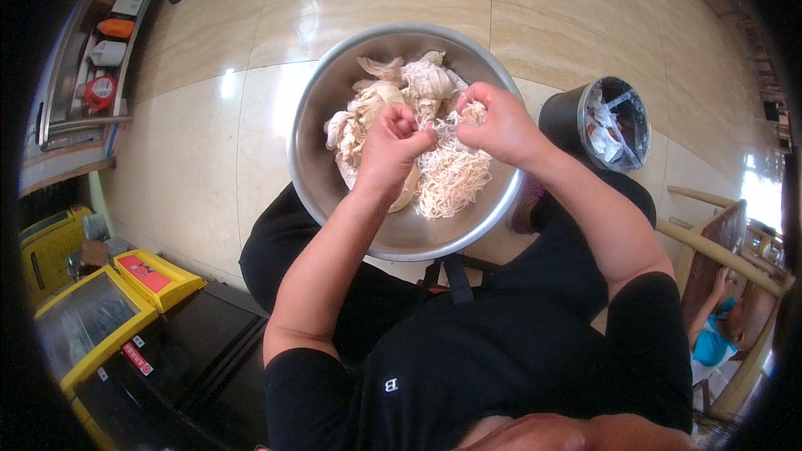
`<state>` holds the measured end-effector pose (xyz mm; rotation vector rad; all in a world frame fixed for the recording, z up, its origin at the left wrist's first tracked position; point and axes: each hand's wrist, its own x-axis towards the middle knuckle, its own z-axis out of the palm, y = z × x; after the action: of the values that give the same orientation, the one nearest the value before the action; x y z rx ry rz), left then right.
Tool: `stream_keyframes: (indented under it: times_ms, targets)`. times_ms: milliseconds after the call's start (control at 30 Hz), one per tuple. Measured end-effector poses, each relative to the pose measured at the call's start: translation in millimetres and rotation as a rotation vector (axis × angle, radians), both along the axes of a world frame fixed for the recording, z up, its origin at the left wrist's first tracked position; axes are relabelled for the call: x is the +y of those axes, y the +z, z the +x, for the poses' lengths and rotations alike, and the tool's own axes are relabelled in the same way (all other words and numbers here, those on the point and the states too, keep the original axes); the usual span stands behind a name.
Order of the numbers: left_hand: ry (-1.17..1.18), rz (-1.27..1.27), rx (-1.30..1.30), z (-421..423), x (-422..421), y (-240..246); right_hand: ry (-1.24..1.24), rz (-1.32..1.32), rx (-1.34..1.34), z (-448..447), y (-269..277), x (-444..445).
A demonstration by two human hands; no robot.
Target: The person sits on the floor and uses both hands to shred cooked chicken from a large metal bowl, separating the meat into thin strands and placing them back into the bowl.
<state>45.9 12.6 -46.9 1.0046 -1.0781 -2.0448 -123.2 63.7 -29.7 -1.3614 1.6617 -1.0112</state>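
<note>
A large stainless steel bowl (pixel 307 188) rests at my lap, between my knees. Pieces of pale, cooked-looking meat (pixel 429 81), perhaps poultry, lie along its far and left sides. A heap of thin pale shreds (pixel 452 185) fills the near right part. My left hand (pixel 395 147) is over the middle of the bowl, thumb and fingers pinched on a small pale shred. Close to its right, my right hand (pixel 498 125) is curled around a small bunch of shreds (pixel 472 114) above the heap. The palms of both hands are largely hidden.
A black bin (pixel 561 114) with a clear liner and crumpled waste stands right of the bowl. Black and yellow cabinets (pixel 207 326) are at the lower left, a metal shelf with containers (pixel 88 122) at the upper left. Another person (pixel 714 338) is by wooden chairs at the right.
</note>
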Motion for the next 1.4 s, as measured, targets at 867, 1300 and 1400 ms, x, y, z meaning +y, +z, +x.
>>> stream_keyframes:
  times_ms: [867, 1300, 1400]
  targets:
    - [-0.048, 0.015, -0.05, -1, 3, -1, 0.003, 0.061, -0.046, 8, 0, 4]
    - [-0.003, 0.052, 0.004, 3, 2, 6, 0.041, 0.167, 0.136, -7, -2, 3]
    - [-0.036, 0.119, -0.059, 0, 5, 5, 0.05, 0.222, -0.025, -6, -6, 3]
